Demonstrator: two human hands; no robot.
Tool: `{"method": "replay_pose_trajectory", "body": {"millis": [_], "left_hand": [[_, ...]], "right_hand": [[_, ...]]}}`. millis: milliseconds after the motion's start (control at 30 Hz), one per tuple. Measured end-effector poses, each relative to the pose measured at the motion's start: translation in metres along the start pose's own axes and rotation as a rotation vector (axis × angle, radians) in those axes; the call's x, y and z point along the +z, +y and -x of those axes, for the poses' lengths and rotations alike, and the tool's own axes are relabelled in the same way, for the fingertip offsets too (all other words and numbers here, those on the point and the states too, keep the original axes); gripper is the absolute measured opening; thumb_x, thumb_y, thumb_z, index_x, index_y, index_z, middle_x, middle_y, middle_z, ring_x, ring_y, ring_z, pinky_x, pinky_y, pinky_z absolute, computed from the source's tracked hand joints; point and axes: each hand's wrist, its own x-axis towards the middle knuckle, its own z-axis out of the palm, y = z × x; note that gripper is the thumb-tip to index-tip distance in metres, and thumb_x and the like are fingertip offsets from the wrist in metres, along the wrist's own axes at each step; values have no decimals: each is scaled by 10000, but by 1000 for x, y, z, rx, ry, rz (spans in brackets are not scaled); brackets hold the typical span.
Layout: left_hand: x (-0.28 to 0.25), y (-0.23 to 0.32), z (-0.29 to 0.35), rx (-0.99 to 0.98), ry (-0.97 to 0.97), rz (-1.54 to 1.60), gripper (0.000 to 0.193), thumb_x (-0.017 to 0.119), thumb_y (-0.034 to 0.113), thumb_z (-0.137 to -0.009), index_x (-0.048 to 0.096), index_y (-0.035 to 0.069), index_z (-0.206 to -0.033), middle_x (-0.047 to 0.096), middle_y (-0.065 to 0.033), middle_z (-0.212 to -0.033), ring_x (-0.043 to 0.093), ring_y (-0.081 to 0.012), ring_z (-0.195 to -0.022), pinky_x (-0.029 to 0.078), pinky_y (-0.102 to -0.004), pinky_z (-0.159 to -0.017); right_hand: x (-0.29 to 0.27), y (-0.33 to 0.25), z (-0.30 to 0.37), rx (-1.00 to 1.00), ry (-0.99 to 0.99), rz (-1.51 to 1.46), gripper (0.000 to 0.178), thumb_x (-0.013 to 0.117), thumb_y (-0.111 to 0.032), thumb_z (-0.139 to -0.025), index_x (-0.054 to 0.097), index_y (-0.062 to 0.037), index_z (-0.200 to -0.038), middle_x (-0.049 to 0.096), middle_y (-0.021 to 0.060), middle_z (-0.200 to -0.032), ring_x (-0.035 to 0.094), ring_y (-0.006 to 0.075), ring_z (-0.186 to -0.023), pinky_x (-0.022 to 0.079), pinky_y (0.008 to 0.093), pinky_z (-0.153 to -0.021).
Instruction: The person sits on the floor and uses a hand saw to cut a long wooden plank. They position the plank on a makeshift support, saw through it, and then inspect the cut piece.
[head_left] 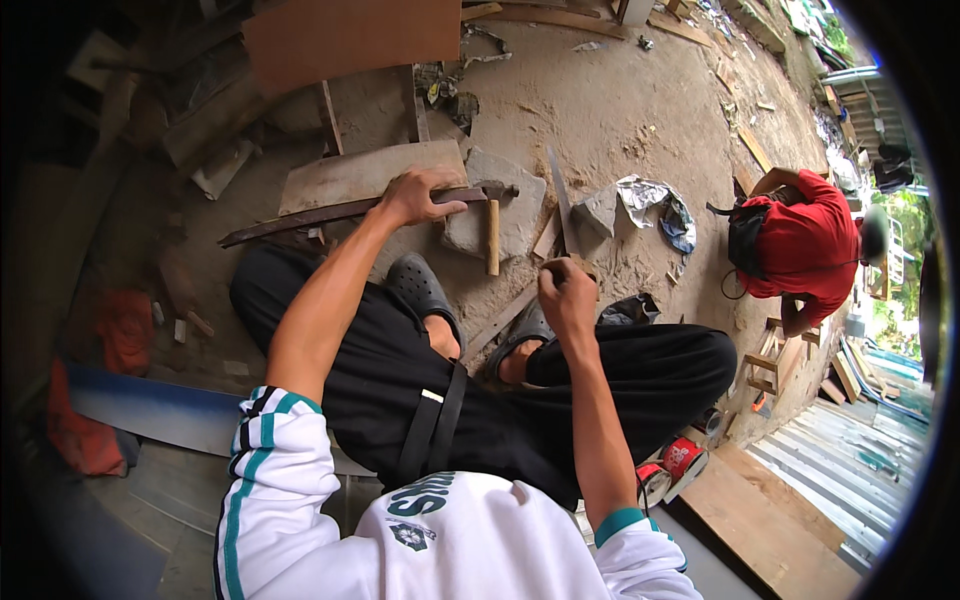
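My left hand [415,197] is closed over a long dark wooden strip [345,211], its thumb stretched out to the right. The strip lies across the front of a pale board [365,172] and reaches over a grey stone slab [495,225]. On that slab rests a hammer [493,240] with a light wooden handle, just right of the left hand. My right hand [568,292] grips the near end of a handsaw, whose narrow tapering blade [562,195] points away from me. The saw's handle is mostly hidden by the fingers.
Silver crumpled foil [645,195] lies beside a stone chunk [597,210]. A person in red [810,240] bends over at the right. Red cans [684,458] stand near my right knee. Brown plywood [350,40] is at the back, and a long bluish metal sheet [160,405] at the left.
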Motion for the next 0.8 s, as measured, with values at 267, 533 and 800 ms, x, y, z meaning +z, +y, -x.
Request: {"method": "replay_pose_trajectory", "body": {"millis": [267,533,800], "left_hand": [[-10,-29,31,-524,-70,-374,986,405,880,-724,338,270,-1495,200,-183,-1572,79,-402,-1461,-28,-663,-1114],[0,-22,45,-494,5,-394,976,409,884,-716,392,267,-1472,212,-197,-1563,97,-424,-1450,-34,-700,-1087],[17,-19,60,-453,79,-409,924,463,839,-733,416,268,-1458,225,-200,-1556,111,-433,-1445,-34,-703,-1084]], "right_hand": [[-7,0,11,21,4,-172,170,602,-109,-836,681,21,-912,684,187,-795,687,268,-729,521,336,-696],[19,-4,-1,10,-68,-181,175,602,-140,-825,692,-7,-893,679,197,-827,671,343,-782,517,389,-742],[33,-8,-9,-78,-69,-179,174,615,-133,-839,679,14,-905,669,164,-759,668,244,-690,509,322,-673]]}}
